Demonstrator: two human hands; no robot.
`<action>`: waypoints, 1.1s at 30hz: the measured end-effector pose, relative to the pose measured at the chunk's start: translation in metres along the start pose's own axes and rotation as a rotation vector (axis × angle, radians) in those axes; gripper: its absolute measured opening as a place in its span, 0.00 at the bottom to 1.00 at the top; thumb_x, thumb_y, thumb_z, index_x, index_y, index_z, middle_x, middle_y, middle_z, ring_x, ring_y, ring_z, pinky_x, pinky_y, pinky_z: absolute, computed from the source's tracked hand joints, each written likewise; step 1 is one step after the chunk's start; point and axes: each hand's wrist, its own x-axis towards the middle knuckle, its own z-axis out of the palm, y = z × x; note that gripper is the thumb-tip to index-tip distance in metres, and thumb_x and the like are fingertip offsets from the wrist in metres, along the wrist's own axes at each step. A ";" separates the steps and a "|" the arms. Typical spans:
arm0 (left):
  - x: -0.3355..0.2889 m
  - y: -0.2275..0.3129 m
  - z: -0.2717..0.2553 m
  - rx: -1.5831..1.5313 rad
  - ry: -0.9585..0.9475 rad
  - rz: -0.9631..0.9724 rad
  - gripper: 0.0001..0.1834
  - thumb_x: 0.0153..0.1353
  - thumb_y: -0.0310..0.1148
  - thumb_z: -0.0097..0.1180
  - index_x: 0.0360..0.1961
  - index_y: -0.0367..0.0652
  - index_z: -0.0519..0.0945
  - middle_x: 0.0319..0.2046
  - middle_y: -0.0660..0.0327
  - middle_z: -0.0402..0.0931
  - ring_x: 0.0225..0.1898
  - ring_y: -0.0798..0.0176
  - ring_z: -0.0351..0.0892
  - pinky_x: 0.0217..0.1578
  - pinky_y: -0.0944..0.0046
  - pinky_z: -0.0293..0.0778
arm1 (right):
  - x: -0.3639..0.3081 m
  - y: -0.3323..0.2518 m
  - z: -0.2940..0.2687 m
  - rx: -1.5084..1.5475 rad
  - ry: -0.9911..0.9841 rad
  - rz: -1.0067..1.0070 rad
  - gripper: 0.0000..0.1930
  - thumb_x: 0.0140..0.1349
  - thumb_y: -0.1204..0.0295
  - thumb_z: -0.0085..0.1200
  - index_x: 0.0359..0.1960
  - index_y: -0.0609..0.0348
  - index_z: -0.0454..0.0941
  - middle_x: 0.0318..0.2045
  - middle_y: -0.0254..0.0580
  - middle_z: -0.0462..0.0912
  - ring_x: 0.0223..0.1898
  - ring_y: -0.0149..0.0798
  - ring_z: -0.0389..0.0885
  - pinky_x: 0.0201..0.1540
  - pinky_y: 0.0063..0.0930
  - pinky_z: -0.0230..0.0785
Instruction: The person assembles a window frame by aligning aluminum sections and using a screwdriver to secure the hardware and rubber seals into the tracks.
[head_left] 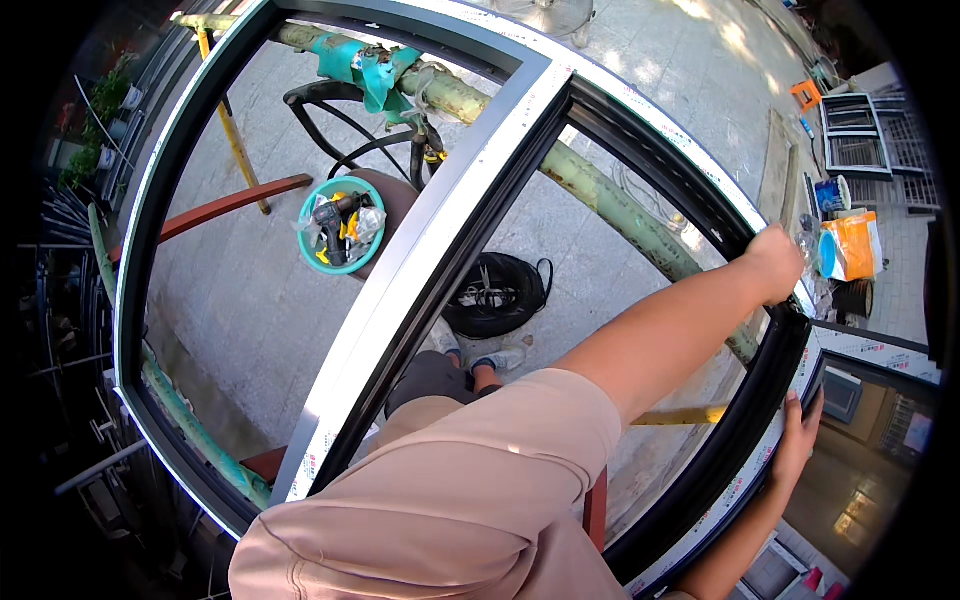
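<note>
Over paving (230, 320), left hand (778, 264) clasps the window frame (390, 300), right hand (796, 442) extended alongside.

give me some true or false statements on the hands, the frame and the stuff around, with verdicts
1. The left hand is on the frame. True.
2. The right hand is inside the tub. False: it is at the frame's outer edge.
3. The tub is red. False: it is turquoise.
4. A turquoise wrap hangs on the green pipe. True.
5. The stool at upper right is black. False: the stool is orange.
</note>
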 end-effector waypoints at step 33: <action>-0.017 -0.006 -0.038 0.090 -0.138 0.057 0.26 0.73 0.59 0.65 0.54 0.48 0.88 0.49 0.55 0.91 0.56 0.48 0.91 0.57 0.48 0.81 | -0.277 0.066 -0.064 0.414 -0.304 0.486 0.51 0.61 0.40 0.72 0.74 0.68 0.72 0.63 0.46 0.84 0.62 0.43 0.81 0.69 0.40 0.70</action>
